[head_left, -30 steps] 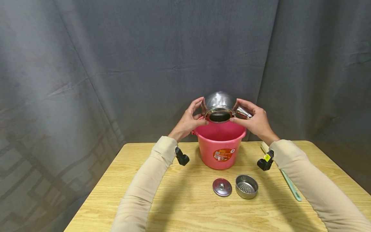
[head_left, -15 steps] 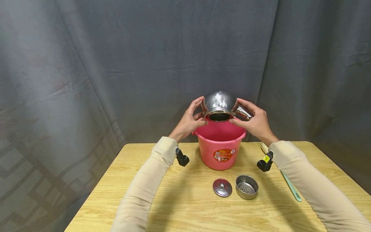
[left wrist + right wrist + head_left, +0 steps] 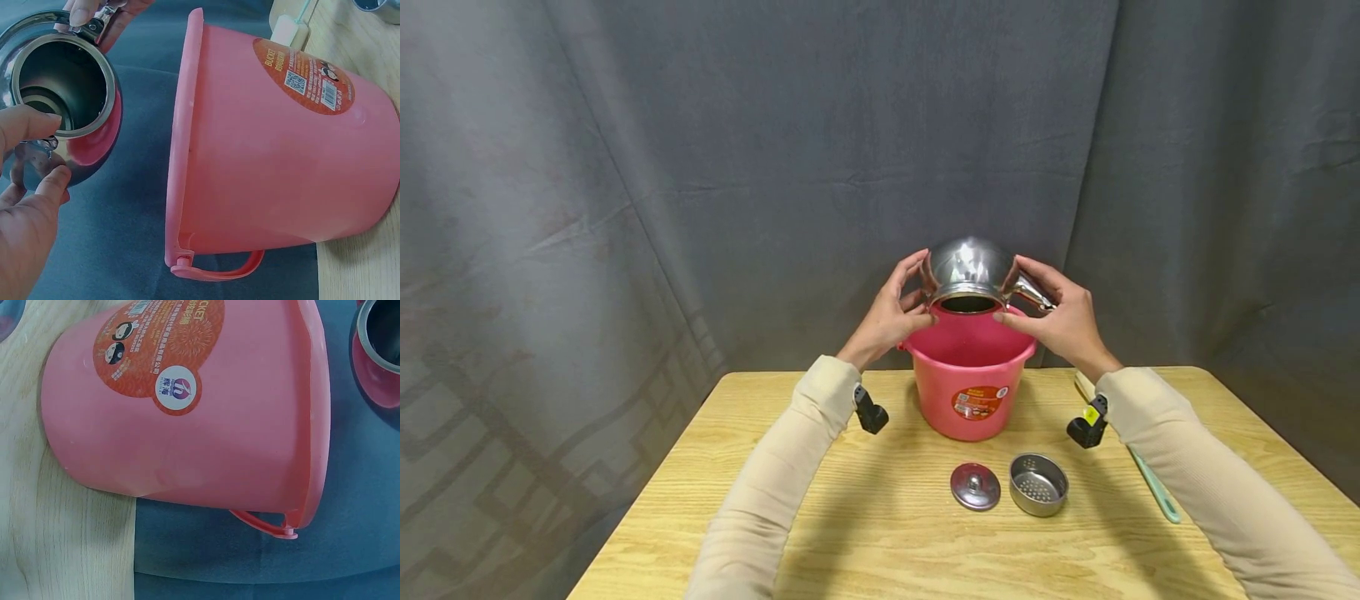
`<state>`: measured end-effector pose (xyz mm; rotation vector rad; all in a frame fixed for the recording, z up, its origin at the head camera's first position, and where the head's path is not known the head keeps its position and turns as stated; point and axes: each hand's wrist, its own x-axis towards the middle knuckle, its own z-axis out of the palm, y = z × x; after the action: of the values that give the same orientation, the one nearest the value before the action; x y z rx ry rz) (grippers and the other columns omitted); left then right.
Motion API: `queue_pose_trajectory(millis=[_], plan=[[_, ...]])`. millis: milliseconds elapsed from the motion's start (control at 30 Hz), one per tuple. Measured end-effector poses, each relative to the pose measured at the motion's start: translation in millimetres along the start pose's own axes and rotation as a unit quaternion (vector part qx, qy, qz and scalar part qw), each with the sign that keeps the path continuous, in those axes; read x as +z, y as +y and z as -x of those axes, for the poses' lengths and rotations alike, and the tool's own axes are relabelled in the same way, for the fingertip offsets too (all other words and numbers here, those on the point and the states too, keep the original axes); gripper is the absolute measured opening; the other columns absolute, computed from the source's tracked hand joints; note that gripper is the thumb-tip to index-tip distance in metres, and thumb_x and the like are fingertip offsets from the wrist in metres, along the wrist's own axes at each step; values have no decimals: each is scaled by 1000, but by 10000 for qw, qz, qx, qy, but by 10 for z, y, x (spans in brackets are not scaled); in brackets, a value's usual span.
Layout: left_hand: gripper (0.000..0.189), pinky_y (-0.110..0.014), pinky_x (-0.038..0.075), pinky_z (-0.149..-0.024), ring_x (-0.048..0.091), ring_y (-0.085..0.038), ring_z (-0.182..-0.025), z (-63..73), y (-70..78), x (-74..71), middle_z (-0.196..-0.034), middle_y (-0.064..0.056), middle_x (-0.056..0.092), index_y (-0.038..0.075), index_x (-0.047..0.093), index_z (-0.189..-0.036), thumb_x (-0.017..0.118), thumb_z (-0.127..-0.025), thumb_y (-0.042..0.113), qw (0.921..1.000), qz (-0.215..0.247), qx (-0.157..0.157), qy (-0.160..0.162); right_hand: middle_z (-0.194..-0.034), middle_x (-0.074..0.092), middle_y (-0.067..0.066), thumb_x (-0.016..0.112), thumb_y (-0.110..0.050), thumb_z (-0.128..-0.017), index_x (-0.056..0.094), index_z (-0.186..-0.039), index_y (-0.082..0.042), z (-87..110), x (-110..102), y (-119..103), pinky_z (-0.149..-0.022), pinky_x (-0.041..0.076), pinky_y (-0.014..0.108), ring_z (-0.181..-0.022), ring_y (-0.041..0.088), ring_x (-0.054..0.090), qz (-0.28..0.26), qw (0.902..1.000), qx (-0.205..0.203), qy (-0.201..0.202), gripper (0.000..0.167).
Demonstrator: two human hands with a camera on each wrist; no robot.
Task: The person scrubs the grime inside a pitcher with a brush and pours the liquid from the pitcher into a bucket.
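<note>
A shiny stainless steel teapot (image 3: pixel 970 262) is held tipped over above the pink bucket (image 3: pixel 973 392), its round mouth facing down and toward me. My left hand (image 3: pixel 891 312) grips it from the left, thumb at the rim. On the other side my right hand (image 3: pixel 1063 317) holds the pot near a metal projection that sticks out to the right. The left wrist view looks into the dark inside of the teapot (image 3: pixel 103 150). In the right wrist view only part of the pot (image 3: pixel 378 381) shows; the right hand is out of that picture.
On the wooden table (image 3: pixel 865 533), in front of the bucket, lie a round metal lid (image 3: pixel 975 486) and a perforated steel strainer basket (image 3: pixel 1037 485). A tool with a pale green handle (image 3: pixel 1153 483) lies under the right forearm. Grey curtain (image 3: pixel 850 167) hangs behind.
The teapot has tilted slightly further, its mouth turning more downward and looking narrower. Both hands keep their hold; the bucket, lid and strainer basket stay in place.
</note>
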<state>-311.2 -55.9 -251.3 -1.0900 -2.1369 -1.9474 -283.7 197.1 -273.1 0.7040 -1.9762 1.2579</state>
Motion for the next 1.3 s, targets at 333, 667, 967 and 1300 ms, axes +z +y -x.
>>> queue_pose_trajectory(millis=[333,667,967,1300], plan=[[89,-38,38,-105,35,-36,-135,12,-8,0,-156,-11,21,12,26,-152,60,-78,-23,9994,-314,142,-26,-113,63,23,82,13,-66,53,-134,6,16,4,18,-90,48,20,-105,9,61,-51,9996,-270,-18,74],[93,-35,40,-103,36,-34,-135,-96,-275,-51,-155,-9,22,17,27,-153,61,-77,-25,9982,-427,411,27,-114,64,20,83,11,-66,52,-135,5,31,4,27,-91,47,20,-105,9,61,173,9991,-372,-46,75],[93,-29,43,-99,39,-28,-134,-91,-326,-44,-152,-3,27,22,33,-150,62,-76,-25,9972,-484,554,153,-118,63,22,83,12,-67,51,-135,5,51,6,15,-93,46,21,-110,11,59,331,9990,-307,-47,76],[92,-28,42,-100,38,-27,-134,-92,-316,-34,-152,0,28,22,34,-149,62,-75,-25,9968,-512,586,167,-124,61,19,84,10,-66,51,-136,4,71,9,10,-94,46,21,-111,7,58,410,9987,-291,-3,78]])
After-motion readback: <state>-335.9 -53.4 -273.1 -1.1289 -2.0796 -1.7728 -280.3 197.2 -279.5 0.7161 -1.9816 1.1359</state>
